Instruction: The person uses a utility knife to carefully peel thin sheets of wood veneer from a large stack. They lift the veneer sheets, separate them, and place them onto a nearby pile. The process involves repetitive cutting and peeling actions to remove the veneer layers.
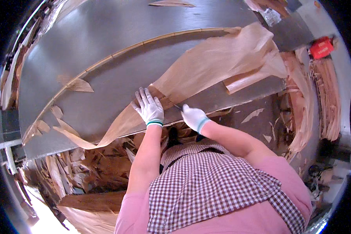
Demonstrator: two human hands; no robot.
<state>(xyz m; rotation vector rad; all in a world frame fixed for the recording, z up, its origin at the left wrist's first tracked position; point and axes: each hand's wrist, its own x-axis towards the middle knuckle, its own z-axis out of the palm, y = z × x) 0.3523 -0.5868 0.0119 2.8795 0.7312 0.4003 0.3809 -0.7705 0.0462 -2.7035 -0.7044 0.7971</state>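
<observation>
On the grey metal table (pixel 105 35) before you lies a long, thin sheet of wood veneer (pixel 218 62), pale tan, running from the upper right down across the near edge of the table toward the lower left, where it narrows to a curled strip. Your left hand (pixel 149 108), in a white work glove with a green cuff band, rests flat on the veneer near the table's front edge, fingers spread and pressing down, closed on nothing. Your right hand (pixel 194 117), gloved alike, is curled shut around a small blade (pixel 178 106), whose dark tip touches the veneer just beside the left hand's fingers. The two hands sit close together, nearly touching. A slender wooden strip (pixel 117 52) arcs across the table behind the veneer, with small veneer offcuts (pixel 78 84) lying beside it to the left. Below the table edge, around your checked apron (pixel 206 183), a heap of veneer scraps (pixel 89 167) covers the floor. More veneer waste (pixel 323 97) is piled at the right, near a red object (pixel 321 47) too small to identify.
</observation>
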